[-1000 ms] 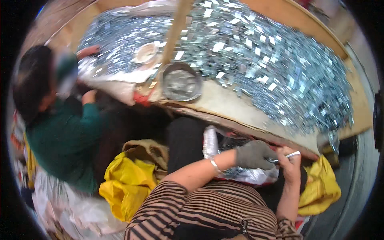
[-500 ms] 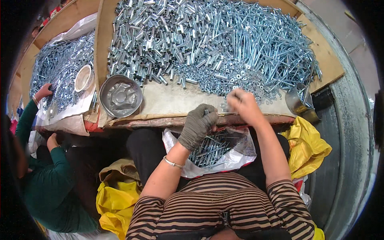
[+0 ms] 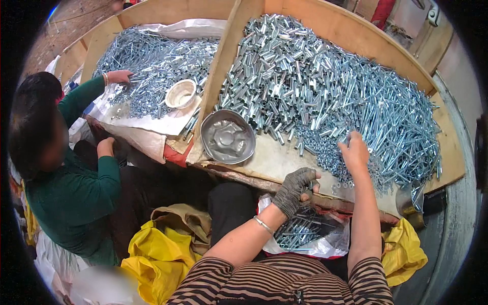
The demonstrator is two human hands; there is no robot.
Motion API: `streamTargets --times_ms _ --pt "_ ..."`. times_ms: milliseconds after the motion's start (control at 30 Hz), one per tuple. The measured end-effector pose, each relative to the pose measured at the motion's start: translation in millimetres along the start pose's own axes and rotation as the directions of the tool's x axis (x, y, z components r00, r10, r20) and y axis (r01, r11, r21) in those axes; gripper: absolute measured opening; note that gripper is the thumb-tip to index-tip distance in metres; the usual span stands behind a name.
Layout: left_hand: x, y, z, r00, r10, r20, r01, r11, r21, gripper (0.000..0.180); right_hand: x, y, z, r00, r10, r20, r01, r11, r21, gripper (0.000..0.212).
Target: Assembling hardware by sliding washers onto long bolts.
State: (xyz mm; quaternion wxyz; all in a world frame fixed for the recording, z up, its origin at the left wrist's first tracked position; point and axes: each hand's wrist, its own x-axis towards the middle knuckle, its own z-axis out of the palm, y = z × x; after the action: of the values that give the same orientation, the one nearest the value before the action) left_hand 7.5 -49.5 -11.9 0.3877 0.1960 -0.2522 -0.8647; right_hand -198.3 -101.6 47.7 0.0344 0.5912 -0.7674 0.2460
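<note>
My left hand (image 3: pixel 296 190), in a grey glove with bare fingertips, hovers by the table's front edge above my lap. Its fingers are curled closed, hiding whatever is inside. Farther right, my bare right hand (image 3: pixel 355 151) is at the rim of a heap of small nuts (image 3: pixel 311 142), thumb and forefinger bent together. Anything between those fingertips is too small to make out. Loose washers (image 3: pixel 375 170) lie beside that wrist. Behind are short metal tubes (image 3: pixel 282 84) and, to their right, long thin bolts (image 3: pixel 401 117). An opened plastic bag (image 3: pixel 335 246) on my lap holds assembled-looking bolts (image 3: pixel 299 232).
A dented metal bowl (image 3: pixel 228 137) stands at the tray's left front, by a wooden divider (image 3: pixel 217 68). Beyond it, a co-worker in a green sleeve (image 3: pixel 84 99) reaches into another heap near a white tub (image 3: pixel 181 94). A metal cup (image 3: pixel 409 201) sits at the right corner.
The view has swung left, showing more of the co-worker. My right hand has left my left hand's side and reached to the nuts. The left hand stays near the edge, fingers curled.
</note>
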Motion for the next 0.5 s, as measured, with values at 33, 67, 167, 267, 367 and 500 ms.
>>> streamTargets --times_ms 33,67,167,267,367,500 --pt "-0.6 0.3 0.1 1.000 -0.018 0.002 0.018 0.999 -0.048 0.022 -5.0 -1.7 -1.8 0.995 -0.010 0.102 0.026 0.986 -0.162 0.028" --pt "0.0 -1.3 2.4 0.999 -0.047 0.013 0.048 0.994 -0.098 0.022 -8.7 1.2 -5.9 0.979 0.009 0.201 0.058 0.944 -0.324 0.028" --pt "2.6 0.1 0.3 0.998 0.024 0.066 -0.022 0.999 -0.027 0.023 -10.0 5.0 -1.8 0.971 -0.006 0.239 0.085 0.943 -0.321 0.027" --pt "15.2 -14.6 -18.0 0.971 0.233 0.054 -0.236 0.890 0.391 0.064 -16.2 -4.1 -4.3 0.977 -0.099 0.189 0.142 0.963 -0.229 0.025" --pt "11.8 1.0 -10.1 0.989 0.138 0.056 -0.144 0.982 0.125 0.041 -22.5 -5.2 -4.0 0.953 -0.217 0.211 0.270 0.923 -0.275 0.018" --pt "11.6 13.6 -0.8 1.000 -0.007 -0.003 0.007 1.000 -0.021 0.022 -21.0 5.1 7.6 0.943 -0.249 0.221 0.312 0.893 -0.324 0.016"
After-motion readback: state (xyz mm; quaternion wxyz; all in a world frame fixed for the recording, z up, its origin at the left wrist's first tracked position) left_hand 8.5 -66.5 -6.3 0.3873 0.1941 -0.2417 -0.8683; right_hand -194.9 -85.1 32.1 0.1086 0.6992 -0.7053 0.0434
